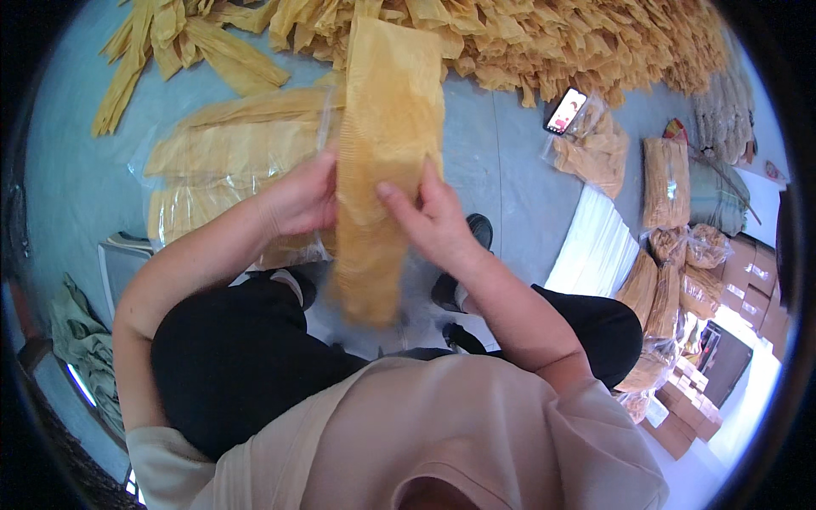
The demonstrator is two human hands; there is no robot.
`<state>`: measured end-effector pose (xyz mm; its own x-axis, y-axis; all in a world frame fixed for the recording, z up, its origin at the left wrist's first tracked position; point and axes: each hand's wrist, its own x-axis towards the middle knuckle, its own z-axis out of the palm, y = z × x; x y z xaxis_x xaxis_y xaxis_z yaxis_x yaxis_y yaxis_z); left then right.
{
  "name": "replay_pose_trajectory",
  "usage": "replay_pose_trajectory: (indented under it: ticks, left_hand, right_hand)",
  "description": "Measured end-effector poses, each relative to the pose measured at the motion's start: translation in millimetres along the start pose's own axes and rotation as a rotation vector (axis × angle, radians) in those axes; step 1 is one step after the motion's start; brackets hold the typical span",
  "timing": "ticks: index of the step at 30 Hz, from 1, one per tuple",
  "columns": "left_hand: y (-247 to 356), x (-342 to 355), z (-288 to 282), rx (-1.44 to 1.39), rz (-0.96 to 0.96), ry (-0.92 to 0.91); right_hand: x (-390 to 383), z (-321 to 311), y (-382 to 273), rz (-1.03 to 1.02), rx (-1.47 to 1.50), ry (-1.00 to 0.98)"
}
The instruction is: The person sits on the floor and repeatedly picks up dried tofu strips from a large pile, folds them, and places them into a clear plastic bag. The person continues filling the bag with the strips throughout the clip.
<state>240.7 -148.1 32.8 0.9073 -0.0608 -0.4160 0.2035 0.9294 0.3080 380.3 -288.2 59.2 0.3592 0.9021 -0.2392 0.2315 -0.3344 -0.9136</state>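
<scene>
A long, flat, finely wrinkled yellow sheet hangs upright between my hands, its lower end blurred by motion. It may be several layers thick; I cannot tell. My left hand grips its left edge, with the fingertips hidden behind it. On the right edge, my right hand is closed with the thumb laid across the front and the other fingers behind. Just beyond my left hand, a clear plastic bag packed with similar folded yellow sheets lies on the floor.
A large heap of loose yellow sheets spreads along the far side. To the right lie a lit phone on a bagged bundle, a white sheet, more packed bundles and cardboard boxes. Green cloth lies at left.
</scene>
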Motion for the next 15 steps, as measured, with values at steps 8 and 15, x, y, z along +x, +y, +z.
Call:
replay_pose_trajectory:
  ticks: [8,15]
  left_hand:
    - [-8,-11,-39,0.079,0.148,0.39]
    - [-4,-21,-42,0.005,0.194,0.38]
  right_hand:
    - [20,-10,105,0.283,0.564,0.295]
    - [0,-13,248,0.517,-0.557,0.318]
